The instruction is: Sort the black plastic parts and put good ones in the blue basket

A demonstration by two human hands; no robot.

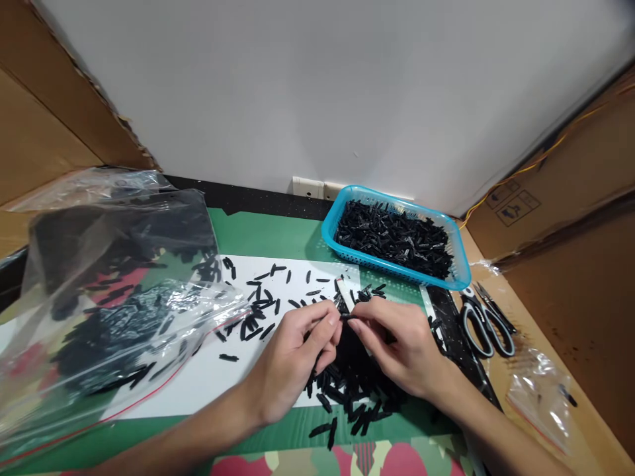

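Left hand [292, 354]: pinches black piece [347, 317]
Right hand [407, 340]: pinches its other end
Pile [351, 370] below hands: slack pinch could lose piece

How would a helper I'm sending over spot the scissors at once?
Find the blue basket by the wall. Just off its near right corner lie the scissors. Two large loop handles, black and pale grey, set them apart from the slim tool alongside.

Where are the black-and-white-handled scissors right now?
In the head view, the scissors lie at the right, on the brown surface just below the blue basket's right end, above the small clear bag.
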